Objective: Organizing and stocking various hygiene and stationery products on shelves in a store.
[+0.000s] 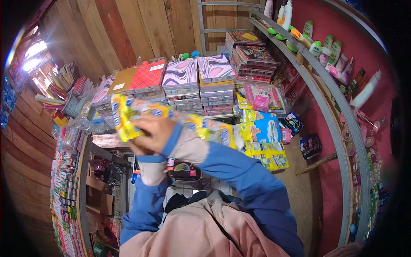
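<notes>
My right hand (154,128) and my left hand (138,147) are close together in front of the stacked books, at the left end of a chain of yellow and blue sachets (123,117). The right hand grips the sachets from above; the left is mostly hidden beneath it, and its hold cannot be made out. From my hands the chain runs right, behind my right sleeve, to more sachets (224,135). Beside that end lie blue and yellow plastic packs (266,130).
Stacked books with swirl-patterned covers (179,72) and a red checked one (147,77) line the wooden wall. A grey metal-edged shelf (327,86) with bottles curves along the right. At the left, a rack (65,189) holds many small packets, and a grey basket (73,104) stands above it.
</notes>
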Action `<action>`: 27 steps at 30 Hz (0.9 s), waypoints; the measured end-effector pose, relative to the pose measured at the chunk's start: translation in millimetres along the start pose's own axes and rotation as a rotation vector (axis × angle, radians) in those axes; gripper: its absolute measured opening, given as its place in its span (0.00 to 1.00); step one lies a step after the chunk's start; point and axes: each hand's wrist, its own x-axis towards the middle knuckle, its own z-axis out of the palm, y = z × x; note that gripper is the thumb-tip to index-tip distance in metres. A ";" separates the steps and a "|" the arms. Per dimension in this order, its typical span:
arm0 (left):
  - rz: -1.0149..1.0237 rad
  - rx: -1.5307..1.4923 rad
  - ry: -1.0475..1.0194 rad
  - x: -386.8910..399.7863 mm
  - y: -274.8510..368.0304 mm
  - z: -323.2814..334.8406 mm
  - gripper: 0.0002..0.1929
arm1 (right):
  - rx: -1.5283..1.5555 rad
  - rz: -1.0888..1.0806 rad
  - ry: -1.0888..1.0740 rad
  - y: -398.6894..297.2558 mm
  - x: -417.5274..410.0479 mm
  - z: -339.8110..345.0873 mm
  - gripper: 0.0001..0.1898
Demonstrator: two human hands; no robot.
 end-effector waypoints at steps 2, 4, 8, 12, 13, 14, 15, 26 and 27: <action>-0.061 -0.155 0.154 14.0 -32.5 -52.4 0.24 | 0.403 0.287 -0.219 -5.0 8.4 28.6 0.25; -0.168 -0.201 0.316 24.2 -69.8 -118.8 0.23 | 0.488 0.317 -0.279 1.4 6.4 58.2 0.25; -0.253 -0.133 0.599 25.0 -122.8 -208.6 0.29 | 0.235 0.342 -0.312 25.8 -35.6 92.1 0.23; -0.370 -0.033 0.602 -3.3 -176.8 -258.0 0.31 | 0.076 0.216 -0.246 32.2 -120.2 81.6 0.19; -0.371 0.002 0.597 -5.3 -178.3 -250.1 0.31 | 0.025 0.222 -0.143 30.1 -139.0 62.6 0.19; -0.367 0.038 0.594 -10.4 -179.0 -246.5 0.31 | -0.085 0.263 -0.143 38.0 -166.4 46.4 0.21; -0.364 0.073 0.593 -11.9 -180.4 -237.3 0.31 | -0.162 0.361 -0.094 41.6 -191.6 31.5 0.23; -0.340 0.434 0.452 -54.0 -194.2 -292.6 0.30 | -0.422 0.838 -0.358 16.2 -349.3 5.8 0.41; -0.330 0.468 0.442 -58.9 -194.9 -294.1 0.30 | -0.423 0.845 -0.353 18.1 -361.0 5.8 0.41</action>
